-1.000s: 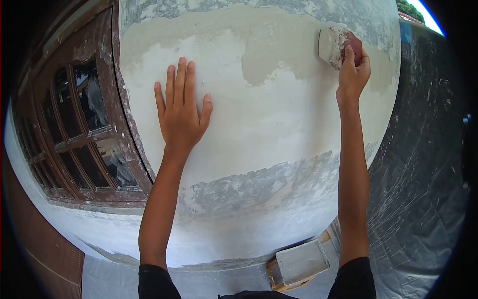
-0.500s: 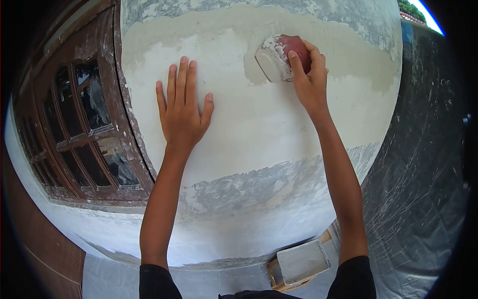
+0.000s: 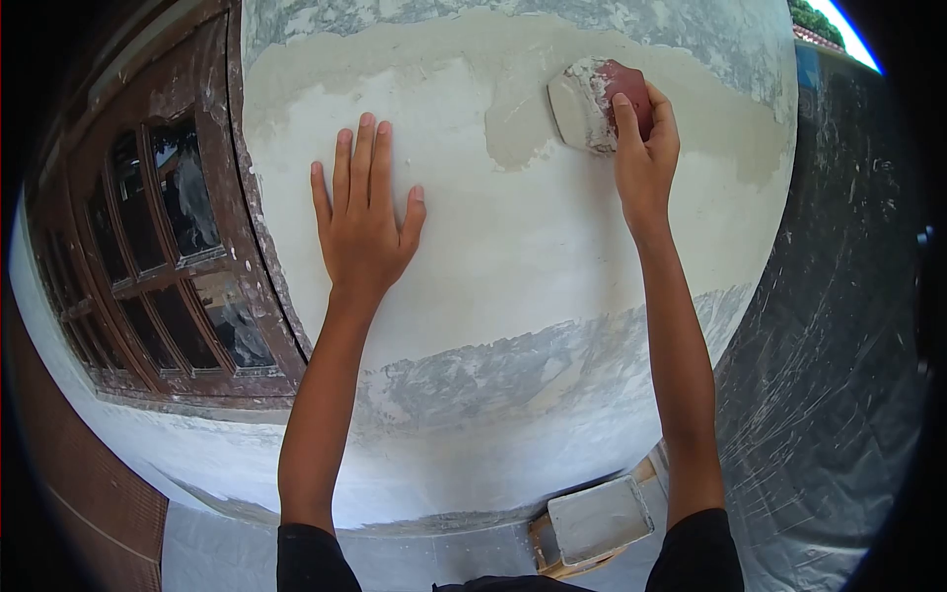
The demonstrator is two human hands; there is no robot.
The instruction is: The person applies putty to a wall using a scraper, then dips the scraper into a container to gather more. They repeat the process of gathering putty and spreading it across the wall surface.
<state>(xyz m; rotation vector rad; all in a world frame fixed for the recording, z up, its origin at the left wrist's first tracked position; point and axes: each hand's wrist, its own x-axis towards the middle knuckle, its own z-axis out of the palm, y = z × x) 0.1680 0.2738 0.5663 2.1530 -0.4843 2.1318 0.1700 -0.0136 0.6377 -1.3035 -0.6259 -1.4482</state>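
Observation:
My left hand (image 3: 365,222) lies flat on the white, partly coated wall (image 3: 473,247), fingers spread, holding nothing. Higher up and to the right, my right hand (image 3: 647,158) grips a dark red, flat scraper (image 3: 631,94) by its right side, thumb in front. Wet pale paste (image 3: 592,104) is smeared over the left part of the scraper, which is against or very near the wall. A darker damp patch of fresh coating (image 3: 518,123) shows just left of the scraper, and a beige band of it runs across the upper wall.
A brown wooden window frame (image 3: 212,212) with dark panes is at the left. A rectangular tray of pale paste (image 3: 602,521) rests on a wooden support at the wall's foot. Dark splattered sheeting (image 3: 819,326) hangs at the right.
My right hand has moved right and slightly up with the scraper, uncovering more of the damp patch. My left hand has stayed nearly in place.

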